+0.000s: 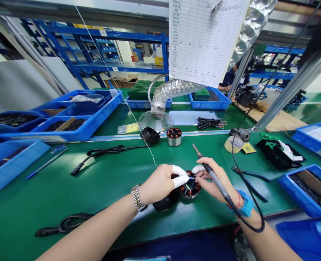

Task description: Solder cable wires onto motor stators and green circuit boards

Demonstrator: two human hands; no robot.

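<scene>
My left hand (164,183), with white finger covers on and a watch at the wrist, is closed in a pinch on a thin blue-and-white wire (192,178). In the crook of my right hand (213,177) lies a soldering iron (214,177), its tip pointing up and away to the left. The fingertips of that hand are also pressed together by the wire's other end. Just beneath both hands sits a motor stator (190,190) with copper windings in a silver ring. A black round housing (165,203) stands beside it, partly hidden by my left hand.
Behind are a second stator (174,137), a black housing (149,136) and a fume duct (173,90). Black cables (103,150) lie leftward; pliers (251,177) and a tape roll (233,144) are rightward. Blue bins (92,127) line the sides. A solder strand (116,85) hangs down.
</scene>
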